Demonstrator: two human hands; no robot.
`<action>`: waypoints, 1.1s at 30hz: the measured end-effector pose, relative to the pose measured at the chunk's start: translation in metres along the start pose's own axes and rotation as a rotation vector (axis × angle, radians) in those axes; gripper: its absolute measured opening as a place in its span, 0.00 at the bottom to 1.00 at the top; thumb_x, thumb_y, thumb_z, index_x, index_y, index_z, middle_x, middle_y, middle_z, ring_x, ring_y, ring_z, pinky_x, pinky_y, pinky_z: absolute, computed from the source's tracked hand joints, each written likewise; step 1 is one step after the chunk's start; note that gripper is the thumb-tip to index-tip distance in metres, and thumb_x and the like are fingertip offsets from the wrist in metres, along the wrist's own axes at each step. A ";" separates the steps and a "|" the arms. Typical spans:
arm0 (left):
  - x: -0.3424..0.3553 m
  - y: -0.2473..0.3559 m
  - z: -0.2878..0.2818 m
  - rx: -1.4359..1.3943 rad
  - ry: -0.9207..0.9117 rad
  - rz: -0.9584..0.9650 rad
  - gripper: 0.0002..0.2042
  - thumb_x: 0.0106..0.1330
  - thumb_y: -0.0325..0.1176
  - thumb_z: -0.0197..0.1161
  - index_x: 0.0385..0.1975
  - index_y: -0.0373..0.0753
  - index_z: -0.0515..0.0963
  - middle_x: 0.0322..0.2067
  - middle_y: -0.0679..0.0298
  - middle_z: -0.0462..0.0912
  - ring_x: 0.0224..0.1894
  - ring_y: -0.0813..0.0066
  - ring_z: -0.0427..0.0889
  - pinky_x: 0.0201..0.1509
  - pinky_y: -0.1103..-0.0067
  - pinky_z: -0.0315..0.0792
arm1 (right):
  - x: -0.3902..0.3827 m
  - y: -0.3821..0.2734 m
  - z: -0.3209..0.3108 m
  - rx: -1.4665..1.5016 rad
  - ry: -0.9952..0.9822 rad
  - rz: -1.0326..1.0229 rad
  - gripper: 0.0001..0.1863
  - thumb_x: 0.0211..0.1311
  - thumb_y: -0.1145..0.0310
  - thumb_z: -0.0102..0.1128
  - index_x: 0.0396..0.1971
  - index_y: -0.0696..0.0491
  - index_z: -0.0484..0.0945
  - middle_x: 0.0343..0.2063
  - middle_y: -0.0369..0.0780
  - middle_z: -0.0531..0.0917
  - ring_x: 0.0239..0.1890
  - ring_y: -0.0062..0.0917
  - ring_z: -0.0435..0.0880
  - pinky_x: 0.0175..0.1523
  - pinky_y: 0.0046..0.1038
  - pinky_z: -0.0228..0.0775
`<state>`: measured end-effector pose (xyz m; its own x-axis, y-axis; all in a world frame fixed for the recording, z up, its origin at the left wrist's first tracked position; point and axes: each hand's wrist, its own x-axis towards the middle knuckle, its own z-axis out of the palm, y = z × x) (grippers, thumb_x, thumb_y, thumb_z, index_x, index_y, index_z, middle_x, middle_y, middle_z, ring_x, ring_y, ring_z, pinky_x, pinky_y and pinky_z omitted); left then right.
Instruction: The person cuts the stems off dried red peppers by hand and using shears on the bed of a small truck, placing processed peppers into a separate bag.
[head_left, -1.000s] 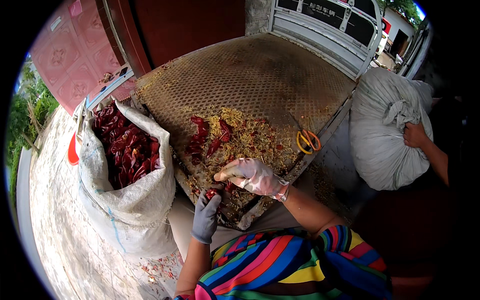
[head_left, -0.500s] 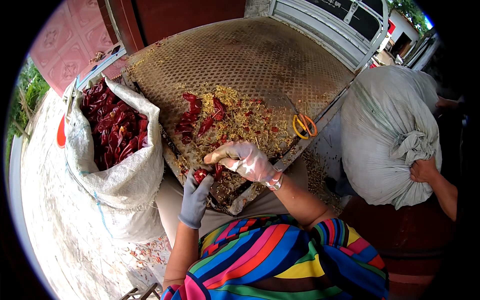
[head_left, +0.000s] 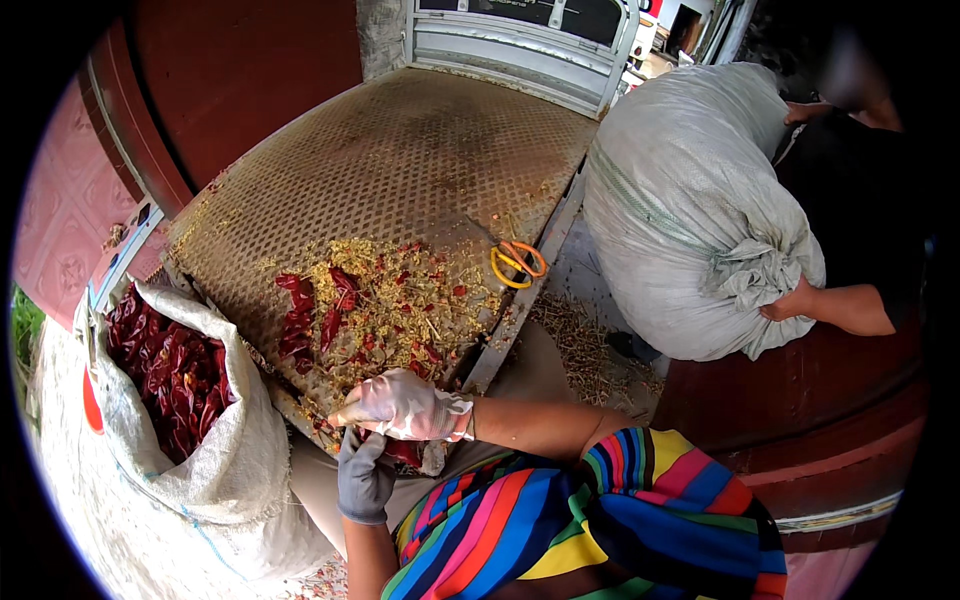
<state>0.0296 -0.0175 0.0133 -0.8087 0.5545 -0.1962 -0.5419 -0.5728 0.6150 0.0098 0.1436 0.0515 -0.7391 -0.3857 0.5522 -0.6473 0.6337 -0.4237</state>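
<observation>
At the near edge of a metal platform, my two gloved hands meet. My left hand, in a grey glove, is closed round a dried red chili pepper, which is mostly hidden between the hands. My right hand, in a pale patterned glove, reaches over it with fingers pinched together; what they grip is hidden. Beyond the hands, several dried chili peppers lie among scattered yellow seeds and red bits. Orange and yellow scissors rest near the platform's right edge.
An open white woven sack full of dried chili peppers stands at the left. On the right, another person's hand grips the gathered end of a bulging white sack. Stem pieces litter the ground below the platform.
The view has swung right, so the scene sits further left. My right hand has come over the left, covering the chili pepper that showed before. The other person still holds the bulging sack.
</observation>
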 end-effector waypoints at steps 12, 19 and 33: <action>0.002 0.001 0.003 0.336 0.081 0.017 0.05 0.61 0.29 0.51 0.34 0.38 0.72 0.22 0.68 0.75 0.20 0.80 0.74 0.24 0.84 0.68 | -0.007 -0.007 -0.004 0.269 -0.006 0.237 0.10 0.58 0.66 0.55 0.40 0.42 0.80 0.33 0.34 0.83 0.31 0.32 0.82 0.34 0.32 0.74; 0.001 0.004 -0.004 0.527 0.166 -0.066 0.05 0.64 0.32 0.53 0.27 0.42 0.73 0.20 0.70 0.75 0.17 0.84 0.69 0.19 0.86 0.62 | -0.007 -0.003 -0.001 0.545 -0.043 0.368 0.09 0.58 0.68 0.53 0.36 0.47 0.82 0.32 0.41 0.84 0.34 0.34 0.83 0.39 0.29 0.73; 0.008 0.000 0.003 0.723 0.121 0.121 0.09 0.62 0.33 0.54 0.31 0.32 0.74 0.21 0.70 0.74 0.23 0.84 0.69 0.27 0.86 0.63 | -0.010 0.008 0.001 1.481 0.197 1.003 0.05 0.60 0.70 0.59 0.26 0.51 0.75 0.21 0.30 0.74 0.17 0.13 0.67 0.18 0.18 0.53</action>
<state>0.0238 -0.0107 0.0141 -0.8953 0.4187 -0.1523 -0.1953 -0.0617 0.9788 0.0117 0.1525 0.0419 -0.9546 -0.1246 -0.2706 0.2930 -0.5555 -0.7782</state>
